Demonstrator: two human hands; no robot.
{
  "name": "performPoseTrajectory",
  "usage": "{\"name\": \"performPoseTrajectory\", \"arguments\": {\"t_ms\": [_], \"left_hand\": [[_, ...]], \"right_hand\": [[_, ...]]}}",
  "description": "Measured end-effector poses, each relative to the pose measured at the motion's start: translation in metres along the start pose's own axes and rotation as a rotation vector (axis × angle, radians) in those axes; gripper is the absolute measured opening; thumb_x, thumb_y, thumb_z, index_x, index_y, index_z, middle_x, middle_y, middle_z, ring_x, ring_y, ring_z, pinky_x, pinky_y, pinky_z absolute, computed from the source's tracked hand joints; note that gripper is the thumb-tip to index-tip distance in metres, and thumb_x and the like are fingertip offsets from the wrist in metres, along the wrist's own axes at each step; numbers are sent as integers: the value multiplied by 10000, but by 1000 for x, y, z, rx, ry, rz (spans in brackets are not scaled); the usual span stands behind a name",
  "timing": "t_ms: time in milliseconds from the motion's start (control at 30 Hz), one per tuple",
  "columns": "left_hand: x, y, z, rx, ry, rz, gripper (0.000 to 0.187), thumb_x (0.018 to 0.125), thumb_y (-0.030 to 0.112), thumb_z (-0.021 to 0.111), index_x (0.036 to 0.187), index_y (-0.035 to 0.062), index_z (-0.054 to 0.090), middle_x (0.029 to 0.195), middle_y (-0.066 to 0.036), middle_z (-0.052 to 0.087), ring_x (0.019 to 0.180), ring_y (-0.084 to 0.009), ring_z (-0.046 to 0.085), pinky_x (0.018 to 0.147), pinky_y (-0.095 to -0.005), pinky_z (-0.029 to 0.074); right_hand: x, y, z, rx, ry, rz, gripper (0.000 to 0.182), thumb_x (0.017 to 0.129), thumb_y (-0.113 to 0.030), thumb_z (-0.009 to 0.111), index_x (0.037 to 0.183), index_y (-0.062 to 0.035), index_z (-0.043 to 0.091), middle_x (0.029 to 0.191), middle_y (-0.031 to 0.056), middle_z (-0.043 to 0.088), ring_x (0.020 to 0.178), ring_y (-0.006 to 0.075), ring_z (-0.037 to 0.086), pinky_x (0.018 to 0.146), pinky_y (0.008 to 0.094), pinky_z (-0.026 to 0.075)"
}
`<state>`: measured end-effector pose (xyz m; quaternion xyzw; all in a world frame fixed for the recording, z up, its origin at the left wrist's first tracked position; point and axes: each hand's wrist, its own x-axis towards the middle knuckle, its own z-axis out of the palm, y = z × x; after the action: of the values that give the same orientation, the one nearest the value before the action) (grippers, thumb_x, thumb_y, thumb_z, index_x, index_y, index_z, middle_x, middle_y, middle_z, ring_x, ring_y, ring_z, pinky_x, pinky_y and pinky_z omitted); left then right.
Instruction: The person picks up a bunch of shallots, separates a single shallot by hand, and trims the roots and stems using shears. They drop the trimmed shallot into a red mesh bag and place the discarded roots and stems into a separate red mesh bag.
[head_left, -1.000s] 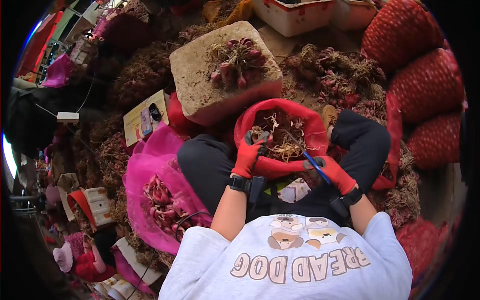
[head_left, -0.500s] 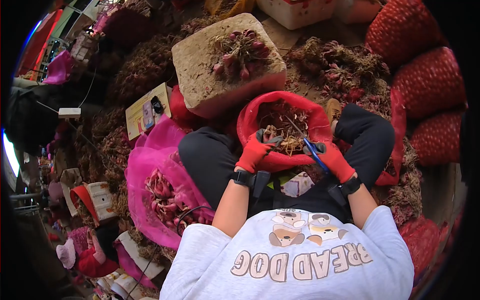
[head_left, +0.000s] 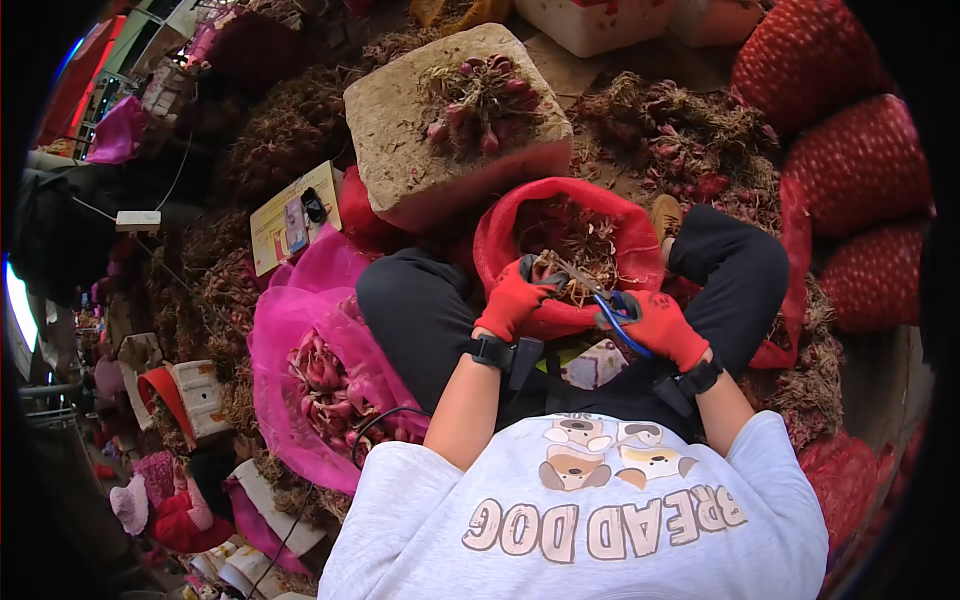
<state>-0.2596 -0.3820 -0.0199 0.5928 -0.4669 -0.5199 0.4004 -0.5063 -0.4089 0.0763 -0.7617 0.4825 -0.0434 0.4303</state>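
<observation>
My right hand point(head_left: 662, 325), in a red glove with dark fingertips, grips a pair of blue-handled scissors point(head_left: 625, 312). Their blades point up and left toward my left hand point(head_left: 520, 292), gloved the same way. Its fingers are closed on a small dry shallot point(head_left: 543, 266), partly hidden by the glove. Both hands are over the near rim of an open red mesh bag point(head_left: 488, 240) standing between my legs. Dry stalks and root trimmings point(head_left: 578, 240) lie inside that bag.
A foam block point(head_left: 395, 125) ahead carries a bunch of shallots point(head_left: 487, 105). On my left, a pink mesh bag point(head_left: 275, 350) holds trimmed shallots point(head_left: 325, 385). Piled shallots point(head_left: 690, 140) and full red sacks point(head_left: 860, 160) lie to the right. A phone point(head_left: 295, 224) rests on a box.
The scissors have turned and moved left, their blades now close to the shallot in my left hand. My right hand has rotated slightly; my left hand has barely moved.
</observation>
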Motion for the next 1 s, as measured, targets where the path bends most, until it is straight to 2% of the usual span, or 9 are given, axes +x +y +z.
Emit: {"name": "performPoseTrajectory", "arguments": {"t_ms": [233, 333, 433, 533, 633, 733, 833, 933, 1000], "left_hand": [[-3, 6, 0, -187, -19, 82, 213, 782, -33, 607, 992, -5, 587, 934, -64, 612, 827, -110, 579, 697, -241, 460], [1, 16, -3, -339, -91, -138, 208, 843, 16, 568, 1049, 21, 591, 957, -47, 616, 840, -101, 577, 695, -238, 457], [1, 23, 3, -615, -69, -132, 194, 886, 67, 538, 1071, 37, 587, 977, -28, 615, 827, -88, 567, 687, -233, 456], [-4, 37, 1, -720, -126, -214, 205, 896, 76, 515, 1089, 46, 580, 960, -18, 613, 807, -84, 556, 690, -231, 459], [-5, 42, -1, -793, -249, -188, 197, 876, 46, 535, 1063, 43, 595, 932, -41, 621, 752, -120, 585, 670, -240, 483], [-4, 27, 5, -624, -177, -217, 142, 909, 124, 504, 999, 65, 597, 932, -14, 601, 813, -105, 574, 697, -233, 465], [-4, 28, -1, 53, -184, 362, 147, 909, 151, 513, 970, 53, 603, 898, -17, 605, 773, -93, 577, 688, -228, 463], [-5, 16, 5, 229, -53, 454, 149, 897, 137, 519, 969, 45, 612, 852, -18, 616, 736, -87, 581, 684, -216, 460], [-6, 19, 11, -329, -62, -12, 146, 882, 128, 539, 971, 45, 618, 846, -19, 623, 719, -91, 581, 671, -216, 458]], "right_hand": [[2, 12, 7, 271, 32, -16, 378, 769, -451, 660, 912, -104, 695, 752, 129, 653, 699, 257, 641, 652, 346, 472], [7, 21, 2, 206, 75, 92, 295, 793, -346, 668, 943, -92, 691, 757, 116, 663, 694, 210, 651, 647, 334, 474], [14, 29, 2, 81, 30, 152, 288, 803, -297, 672, 988, -76, 674, 771, 89, 671, 676, 173, 644, 639, 336, 473], [22, 37, 11, 423, 92, 68, 314, 803, -284, 680, 1033, -71, 654, 765, 55, 664, 633, 151, 626, 587, 320, 479], [44, 24, 6, 828, -115, 256, 272, 822, -238, 663, 1039, -77, 633, 748, 37, 638, 591, 127, 596, 535, 279, 483], [57, 14, 24, 1148, -140, 99, 204, 838, -170, 628, 997, -46, 597, 739, 24, 596, 583, 109, 574, 490, 257, 470], [67, 35, 46, 1417, -205, 96, 255, 860, -203, 596, 1036, -20, 573, 787, 48, 593, 624, 138, 589, 553, 277, 495], [68, 32, 54, 1507, -222, 118, 282, 865, -223, 591, 1058, -19, 569, 812, 56, 600, 638, 153, 595, 601, 273, 506], [62, 24, 51, 1432, -166, 134, 284, 862, -220, 596, 1060, -18, 570, 826, 56, 604, 642, 156, 599, 611, 258, 503]]}}
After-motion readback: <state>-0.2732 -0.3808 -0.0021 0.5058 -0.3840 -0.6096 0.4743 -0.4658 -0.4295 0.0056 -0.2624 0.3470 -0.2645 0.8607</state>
